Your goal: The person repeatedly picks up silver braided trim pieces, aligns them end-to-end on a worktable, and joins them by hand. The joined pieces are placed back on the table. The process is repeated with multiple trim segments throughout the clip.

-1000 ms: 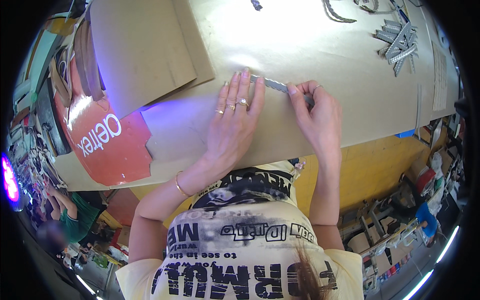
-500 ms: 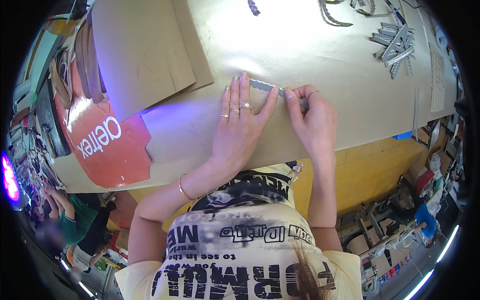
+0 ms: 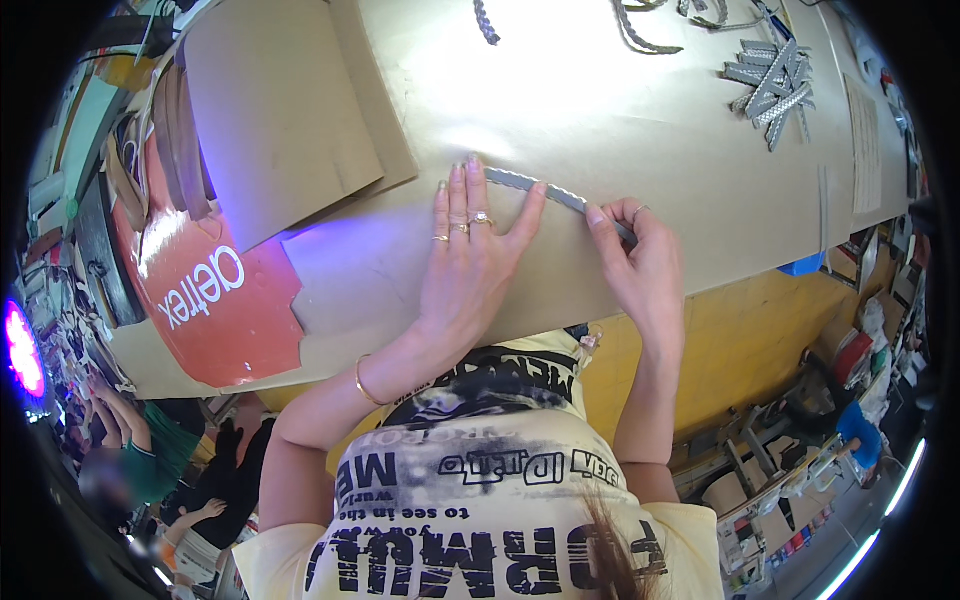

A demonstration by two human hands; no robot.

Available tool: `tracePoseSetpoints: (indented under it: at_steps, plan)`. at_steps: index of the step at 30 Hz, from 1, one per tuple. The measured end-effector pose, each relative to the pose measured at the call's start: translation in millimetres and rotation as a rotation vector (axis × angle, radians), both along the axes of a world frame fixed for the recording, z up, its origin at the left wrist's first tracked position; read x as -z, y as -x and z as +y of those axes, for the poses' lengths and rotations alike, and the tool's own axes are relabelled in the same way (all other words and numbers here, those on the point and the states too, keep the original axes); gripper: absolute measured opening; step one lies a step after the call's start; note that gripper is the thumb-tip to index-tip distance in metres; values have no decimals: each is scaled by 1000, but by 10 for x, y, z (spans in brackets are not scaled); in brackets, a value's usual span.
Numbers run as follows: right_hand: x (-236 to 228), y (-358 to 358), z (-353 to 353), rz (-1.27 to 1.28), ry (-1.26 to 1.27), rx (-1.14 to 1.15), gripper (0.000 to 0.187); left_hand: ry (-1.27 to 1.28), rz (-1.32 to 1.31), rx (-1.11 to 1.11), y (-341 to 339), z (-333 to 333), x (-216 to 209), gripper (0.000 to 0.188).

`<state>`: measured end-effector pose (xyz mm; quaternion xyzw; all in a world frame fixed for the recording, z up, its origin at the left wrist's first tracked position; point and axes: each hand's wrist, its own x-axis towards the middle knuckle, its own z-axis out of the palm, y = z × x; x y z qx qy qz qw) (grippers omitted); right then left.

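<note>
A narrow grey strip (image 3: pixel 562 196) with a pale braided edge lies across the brown-covered table in front of me. My left hand (image 3: pixel 474 255) rests flat with its fingers stretched out, the index fingertip by the strip's left end and the thumb pressing on its middle. Thumb and fingers of my right hand (image 3: pixel 642 262) pinch the strip farther right, and its end runs into that hand, partly hidden. Up to the right is a loose pile of similar grey strips (image 3: pixel 772 85).
Brown cardboard sheets (image 3: pixel 280 110) and an orange-red sheet (image 3: pixel 240 330) cover the table's left part. Dark braided cords (image 3: pixel 640 38) lie at the far side. A blue object (image 3: pixel 802 264) sits by the near right edge. Another person in green (image 3: pixel 165 450) works at lower left.
My right hand has slid right and nearer along the strip, so a longer stretch shows between my hands. My left hand stays nearly in place, its thumb on the strip.
</note>
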<state>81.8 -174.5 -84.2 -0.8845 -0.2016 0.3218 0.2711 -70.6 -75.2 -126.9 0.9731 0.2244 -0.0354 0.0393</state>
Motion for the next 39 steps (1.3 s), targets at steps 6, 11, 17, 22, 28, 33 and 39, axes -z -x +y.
tracePoseSetpoints:
  at_steps: [6, 11, 17, 22, 28, 33, 39]
  plan:
    - [16, -27, 12, 5, 2, 6, 25, 41, 15, 2, -17, 18, -36, 72]
    - [26, 3, 22, -51, 15, 2, 25, 34, 50, 12, -37, 16, -65, 73]
    - [86, 25, -1, -104, -25, -18, 23, -22, 117, 31, -74, -21, -77, 79]
    - [119, 62, -2, -187, -3, -51, 23, -56, 177, 45, -111, -26, -112, 82]
    - [40, 57, 42, -177, 69, -63, 24, 63, 56, 133, -129, -43, -162, 73]
    - [6, 0, 19, -147, 50, -60, 27, 302, -99, 205, -171, 3, -52, 68]
    - [-1, -64, -253, -24, 50, 91, 29, 330, -73, 218, -146, 27, -44, 65]
